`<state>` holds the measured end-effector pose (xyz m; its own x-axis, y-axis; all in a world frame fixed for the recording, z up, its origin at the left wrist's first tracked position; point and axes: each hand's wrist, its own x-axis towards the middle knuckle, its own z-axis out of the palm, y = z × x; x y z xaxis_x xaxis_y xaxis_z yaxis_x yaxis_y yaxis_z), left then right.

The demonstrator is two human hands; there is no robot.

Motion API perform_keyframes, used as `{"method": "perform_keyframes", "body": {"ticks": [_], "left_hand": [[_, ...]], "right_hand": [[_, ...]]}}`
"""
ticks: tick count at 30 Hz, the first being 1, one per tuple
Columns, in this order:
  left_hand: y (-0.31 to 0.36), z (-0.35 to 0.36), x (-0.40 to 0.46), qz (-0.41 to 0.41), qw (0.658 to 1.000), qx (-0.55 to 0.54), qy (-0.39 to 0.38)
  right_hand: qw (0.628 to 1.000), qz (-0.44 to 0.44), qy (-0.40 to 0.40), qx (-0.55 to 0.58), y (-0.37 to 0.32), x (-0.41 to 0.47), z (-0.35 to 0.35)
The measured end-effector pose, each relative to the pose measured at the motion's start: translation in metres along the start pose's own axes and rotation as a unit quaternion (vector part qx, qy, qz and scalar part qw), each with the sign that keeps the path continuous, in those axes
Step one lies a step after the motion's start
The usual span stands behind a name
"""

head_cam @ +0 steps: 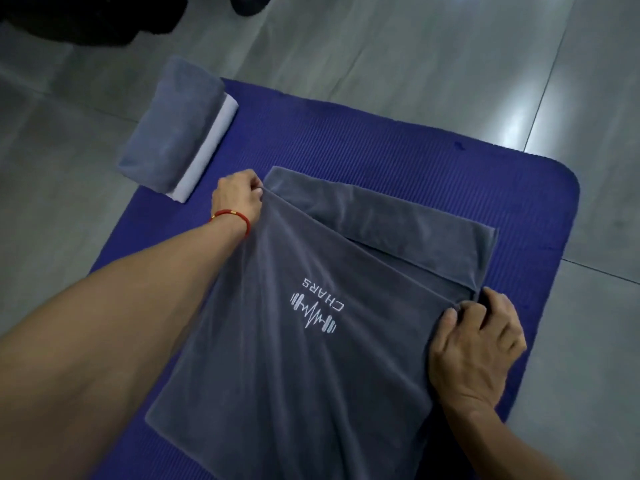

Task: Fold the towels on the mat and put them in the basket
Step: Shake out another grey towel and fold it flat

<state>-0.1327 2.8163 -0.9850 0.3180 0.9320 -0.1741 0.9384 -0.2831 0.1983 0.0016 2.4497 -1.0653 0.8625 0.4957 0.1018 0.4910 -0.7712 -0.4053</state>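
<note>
A dark grey towel (311, 368) with a white dumbbell logo lies spread on the blue mat (398, 150). Its near layer is drawn over the far layer, whose far strip (398, 216) still shows. My left hand (237, 195) pinches the upper layer's far left corner. At the right edge of the towel, my right hand (474, 341) grips the upper layer's far right corner. Folded towels (176, 129), grey on top of a pale one, sit stacked at the mat's far left corner. No basket is in view.
Grey floor tiles (433, 57) surround the mat. Dark shapes (86, 19) lie on the floor at the top left, and another dark object (247, 1) sits at the top edge.
</note>
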Motion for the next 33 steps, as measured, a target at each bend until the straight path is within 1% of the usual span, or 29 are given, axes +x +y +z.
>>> {"method": "perform_keyframes", "body": {"ticks": [2,7,12,18,22,25,26,28,30,31,33], "left_hand": [[0.002,0.007,0.012,0.021,1.000,0.006,-0.019],[-0.003,0.025,0.009,0.036,0.999,-0.014,0.008],[-0.007,0.020,0.007,0.048,0.999,-0.021,-0.005],[-0.007,0.010,-0.005,0.026,0.998,-0.031,-0.038],[-0.006,-0.011,-0.027,-0.019,0.997,-0.070,0.017],[-0.004,-0.028,-0.029,-0.015,0.997,-0.063,0.038],[-0.004,-0.032,-0.026,-0.007,0.998,-0.053,0.040],[0.001,-0.035,-0.013,0.005,0.997,-0.051,0.052],[0.007,-0.031,0.001,0.008,0.997,-0.040,0.058],[0.007,-0.027,0.010,0.008,0.998,-0.035,0.055],[0.005,-0.012,0.028,0.018,0.999,-0.027,0.028]], "right_hand": [[1.000,-0.002,0.001,-0.001,-0.001,0.001,0.001],[1.000,0.003,-0.015,-0.022,0.001,0.001,0.002],[0.999,0.007,-0.023,-0.024,0.000,0.000,-0.002],[0.999,-0.005,-0.032,-0.009,0.001,0.002,-0.004],[0.999,-0.004,-0.048,0.004,0.001,0.004,-0.011],[0.999,-0.033,0.014,0.038,-0.003,0.036,-0.028],[0.998,-0.039,0.025,0.033,-0.004,0.054,-0.033],[0.999,-0.039,0.017,0.028,-0.006,0.090,-0.034],[0.998,-0.029,-0.020,0.046,-0.008,0.114,-0.022],[0.999,-0.017,-0.026,0.042,-0.008,0.119,-0.012],[1.000,-0.014,-0.002,0.011,-0.005,0.117,0.004]]}}
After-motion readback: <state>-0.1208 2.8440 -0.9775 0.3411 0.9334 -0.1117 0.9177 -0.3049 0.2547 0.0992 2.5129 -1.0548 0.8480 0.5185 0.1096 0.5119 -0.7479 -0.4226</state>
